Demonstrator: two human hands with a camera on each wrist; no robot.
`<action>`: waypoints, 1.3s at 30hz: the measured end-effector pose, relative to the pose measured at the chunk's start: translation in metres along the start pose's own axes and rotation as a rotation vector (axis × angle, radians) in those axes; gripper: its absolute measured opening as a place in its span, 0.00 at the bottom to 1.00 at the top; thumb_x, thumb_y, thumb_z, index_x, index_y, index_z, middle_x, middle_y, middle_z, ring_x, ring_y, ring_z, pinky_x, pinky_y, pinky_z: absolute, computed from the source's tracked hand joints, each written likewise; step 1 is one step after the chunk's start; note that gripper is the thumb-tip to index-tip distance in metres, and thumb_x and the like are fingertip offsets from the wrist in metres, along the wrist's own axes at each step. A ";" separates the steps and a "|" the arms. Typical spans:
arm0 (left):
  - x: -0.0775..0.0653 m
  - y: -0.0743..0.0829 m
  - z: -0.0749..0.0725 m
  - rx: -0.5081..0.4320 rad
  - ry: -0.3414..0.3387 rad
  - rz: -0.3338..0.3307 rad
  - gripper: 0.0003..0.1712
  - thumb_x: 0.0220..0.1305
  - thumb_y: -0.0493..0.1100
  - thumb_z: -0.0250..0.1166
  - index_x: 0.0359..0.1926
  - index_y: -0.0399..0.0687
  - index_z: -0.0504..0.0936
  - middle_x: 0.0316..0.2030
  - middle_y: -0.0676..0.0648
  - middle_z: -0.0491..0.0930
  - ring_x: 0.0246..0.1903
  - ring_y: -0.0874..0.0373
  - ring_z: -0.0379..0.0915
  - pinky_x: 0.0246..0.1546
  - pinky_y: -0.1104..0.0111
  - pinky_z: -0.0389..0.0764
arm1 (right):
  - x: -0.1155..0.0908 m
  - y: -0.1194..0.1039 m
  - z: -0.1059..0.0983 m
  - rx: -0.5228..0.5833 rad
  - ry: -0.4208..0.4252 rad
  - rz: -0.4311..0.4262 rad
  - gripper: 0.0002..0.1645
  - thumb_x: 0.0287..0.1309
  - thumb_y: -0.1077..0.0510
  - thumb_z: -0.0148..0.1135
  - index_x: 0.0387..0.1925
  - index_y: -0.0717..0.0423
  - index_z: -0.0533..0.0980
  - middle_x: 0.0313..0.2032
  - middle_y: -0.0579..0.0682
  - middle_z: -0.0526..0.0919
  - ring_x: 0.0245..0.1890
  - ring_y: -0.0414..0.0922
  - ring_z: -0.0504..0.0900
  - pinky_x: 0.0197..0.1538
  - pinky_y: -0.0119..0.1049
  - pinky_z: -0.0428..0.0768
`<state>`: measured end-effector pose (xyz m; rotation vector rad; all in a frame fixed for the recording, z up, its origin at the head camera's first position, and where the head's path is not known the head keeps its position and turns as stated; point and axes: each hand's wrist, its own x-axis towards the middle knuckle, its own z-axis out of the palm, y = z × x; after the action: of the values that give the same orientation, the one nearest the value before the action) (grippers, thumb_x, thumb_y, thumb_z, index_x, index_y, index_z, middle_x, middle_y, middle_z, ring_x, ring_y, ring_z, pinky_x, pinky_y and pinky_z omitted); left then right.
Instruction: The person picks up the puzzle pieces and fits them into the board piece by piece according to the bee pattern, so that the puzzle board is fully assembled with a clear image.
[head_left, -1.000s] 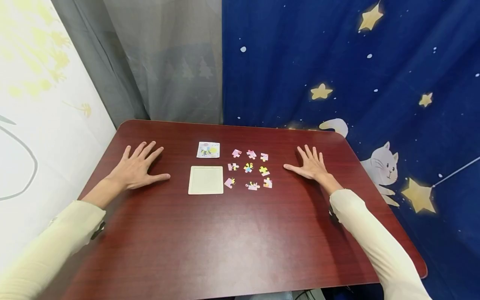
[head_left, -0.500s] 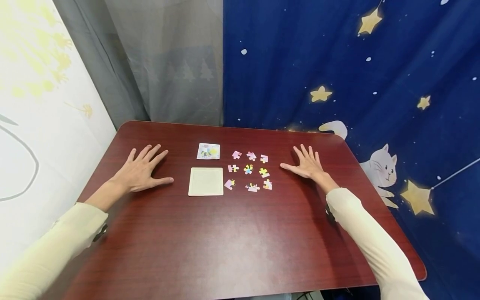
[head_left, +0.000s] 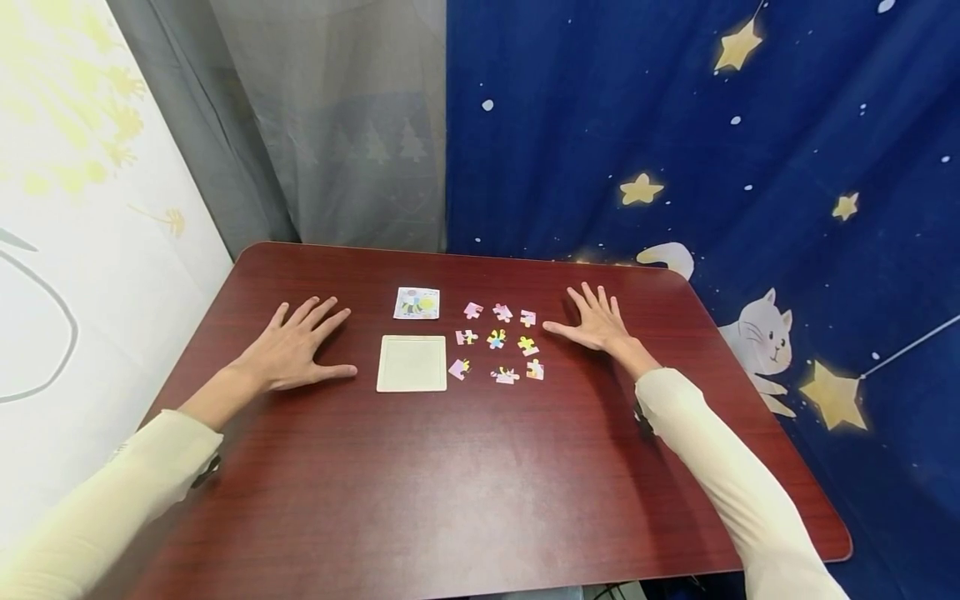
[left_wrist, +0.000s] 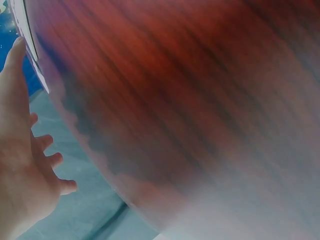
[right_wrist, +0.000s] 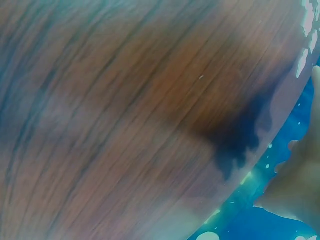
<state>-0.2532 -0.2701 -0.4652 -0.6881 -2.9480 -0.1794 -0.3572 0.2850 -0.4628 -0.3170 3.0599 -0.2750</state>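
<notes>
My left hand (head_left: 292, 348) is spread over the left part of the table, fingers straight, holding nothing. Its thumb points at a cream square puzzle tray (head_left: 412, 363). On the right, my right hand (head_left: 595, 323) is also spread and holds nothing, its thumb close to the right column of jigsaw pieces. Several pink and yellow pieces lie in loose rows, among them a middle piece with blue (head_left: 497, 338) and a yellow one (head_left: 528, 345). A small picture card (head_left: 417, 303) with a bee-like drawing lies behind the tray. In the left wrist view the left hand (left_wrist: 25, 165) shows at the edge.
The dark red wooden table (head_left: 450, 483) has rounded corners. Behind it hang a grey curtain (head_left: 345, 125) and a blue curtain (head_left: 555, 150) with stars and a cat. A white patterned sheet (head_left: 90, 250) hangs at the left.
Both hands have moved inward: the left hand rightward and slightly nearer the body, the right hand leftward towards the pieces. Tray, card and pieces stay in place.
</notes>
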 end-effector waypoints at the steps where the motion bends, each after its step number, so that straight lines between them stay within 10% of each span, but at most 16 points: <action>1: 0.000 0.002 0.000 0.002 0.002 0.005 0.61 0.59 0.83 0.59 0.81 0.52 0.59 0.79 0.39 0.55 0.78 0.37 0.48 0.73 0.34 0.44 | 0.001 -0.003 0.000 0.000 0.000 -0.003 0.68 0.54 0.13 0.52 0.83 0.48 0.50 0.82 0.59 0.44 0.81 0.65 0.37 0.78 0.64 0.37; 39: 0.022 0.041 0.012 -0.088 -0.065 0.087 0.64 0.54 0.87 0.58 0.80 0.53 0.61 0.79 0.42 0.56 0.78 0.39 0.50 0.72 0.34 0.50 | 0.021 -0.071 0.005 0.082 -0.042 -0.120 0.66 0.54 0.13 0.53 0.83 0.45 0.52 0.82 0.57 0.47 0.82 0.62 0.39 0.79 0.62 0.39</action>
<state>-0.2558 -0.2223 -0.4704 -0.8473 -2.9791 -0.2858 -0.3636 0.2111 -0.4556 -0.4966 2.9826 -0.3922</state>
